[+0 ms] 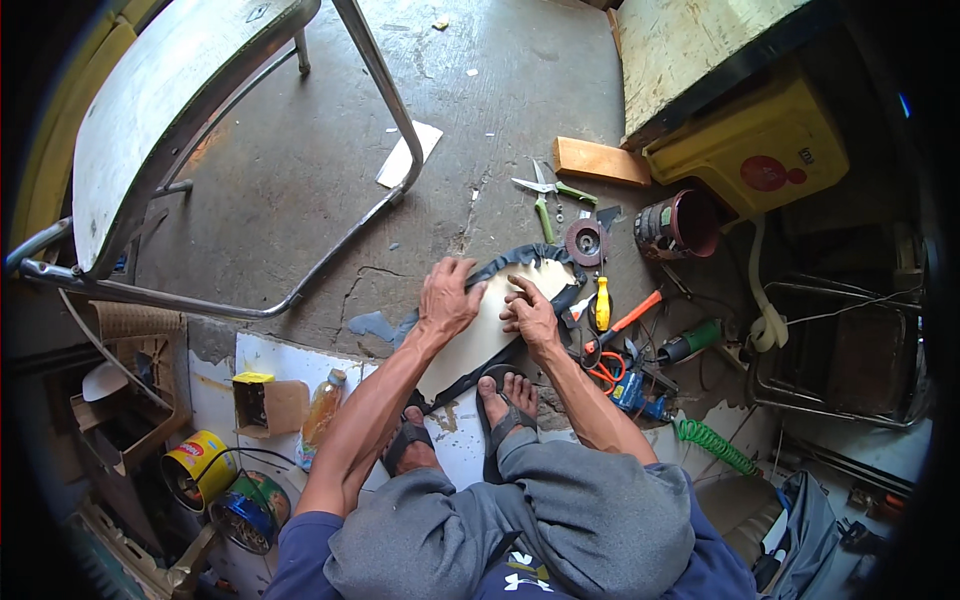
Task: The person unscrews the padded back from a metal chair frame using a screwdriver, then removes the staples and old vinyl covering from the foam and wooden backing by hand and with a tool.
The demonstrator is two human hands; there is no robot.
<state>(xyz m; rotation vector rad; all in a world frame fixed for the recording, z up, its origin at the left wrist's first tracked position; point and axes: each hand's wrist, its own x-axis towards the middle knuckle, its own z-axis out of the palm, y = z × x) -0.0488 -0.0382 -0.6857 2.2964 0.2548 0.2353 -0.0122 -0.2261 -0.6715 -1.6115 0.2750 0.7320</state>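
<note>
A padded seat panel (480, 335) lies at my feet, its cream underside up and a black cover (520, 255) gathered in folds over its rim. My left hand (450, 297) is closed over the panel's far left edge, fingers curled at the black cover. Above the cream surface, my right hand (531, 318) has its fingers bent but apart, the index finger reaching forward; I make out nothing in it. My sandalled feet (507, 405) are by the panel's near edge. A yellow screwdriver (602, 305) lies just right of my right hand.
Right of the panel lie a flap disc (585, 242), green-handled shears (543, 200), an orange-handled hammer (630, 318), red scissors (607, 373) and a blue air tool (637, 396). A wooden block (600, 161) and a can (675, 227) sit beyond. A metal-framed chair (290, 300) stands left.
</note>
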